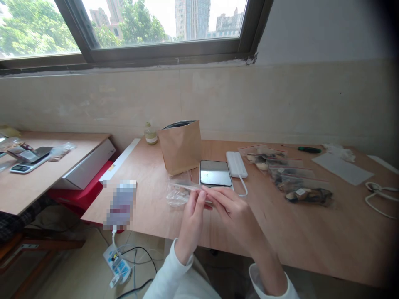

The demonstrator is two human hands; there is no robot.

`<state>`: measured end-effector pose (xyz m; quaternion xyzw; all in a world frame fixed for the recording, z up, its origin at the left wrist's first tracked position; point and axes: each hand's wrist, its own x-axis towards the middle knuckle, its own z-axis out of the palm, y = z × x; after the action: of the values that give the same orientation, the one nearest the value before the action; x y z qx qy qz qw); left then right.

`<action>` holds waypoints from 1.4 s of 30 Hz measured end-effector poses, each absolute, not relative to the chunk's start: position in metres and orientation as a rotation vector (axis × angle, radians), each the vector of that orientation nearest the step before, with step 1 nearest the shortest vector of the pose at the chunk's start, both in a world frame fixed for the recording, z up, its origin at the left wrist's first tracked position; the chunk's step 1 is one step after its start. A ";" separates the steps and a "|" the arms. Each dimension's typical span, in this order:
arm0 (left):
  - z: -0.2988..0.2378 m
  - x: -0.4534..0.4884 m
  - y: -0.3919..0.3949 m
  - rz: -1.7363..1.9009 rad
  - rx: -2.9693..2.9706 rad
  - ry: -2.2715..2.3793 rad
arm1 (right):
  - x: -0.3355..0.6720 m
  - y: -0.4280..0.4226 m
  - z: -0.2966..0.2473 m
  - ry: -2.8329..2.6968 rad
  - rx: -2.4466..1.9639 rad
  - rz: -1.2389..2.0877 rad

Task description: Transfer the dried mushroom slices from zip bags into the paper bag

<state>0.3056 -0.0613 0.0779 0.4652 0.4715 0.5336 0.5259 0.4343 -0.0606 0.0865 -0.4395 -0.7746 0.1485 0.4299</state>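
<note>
Left hand [192,216] and right hand [235,209] pinching a clear bag [177,197], apparently working its edge; the next move likely calls for even fingertip pressure.

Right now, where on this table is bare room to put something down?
The widest bare patch lies right of the right hand, in front of the zip bags. A smaller one lies between the blurred device and clear plastic bag. It is crowded around the kraft pouch and scale.

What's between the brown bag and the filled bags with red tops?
Going left to right in the head view, a scale and then a white block lie between the brown bag and the filled bags.
</note>
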 end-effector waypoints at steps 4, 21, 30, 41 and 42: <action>0.073 0.304 -0.054 1.354 1.179 1.274 | 0.431 -0.056 0.094 -1.930 -1.098 0.499; 0.085 0.283 -0.050 1.207 1.738 1.452 | 0.423 -0.025 0.118 -1.986 -1.193 0.571; 0.095 0.285 -0.058 1.214 1.693 1.317 | 0.447 0.013 0.109 -1.272 -1.229 0.553; 0.038 0.284 -0.003 1.468 0.666 0.719 | 0.415 0.031 0.104 -1.267 -0.977 0.988; 0.035 0.285 -0.002 1.449 0.630 0.650 | 0.411 0.034 0.099 -1.289 -0.990 1.055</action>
<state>0.2851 -0.0017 0.0349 0.2782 0.2867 0.6395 0.6569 0.4109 0.0338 0.0991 -0.4211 -0.5483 0.4488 0.5662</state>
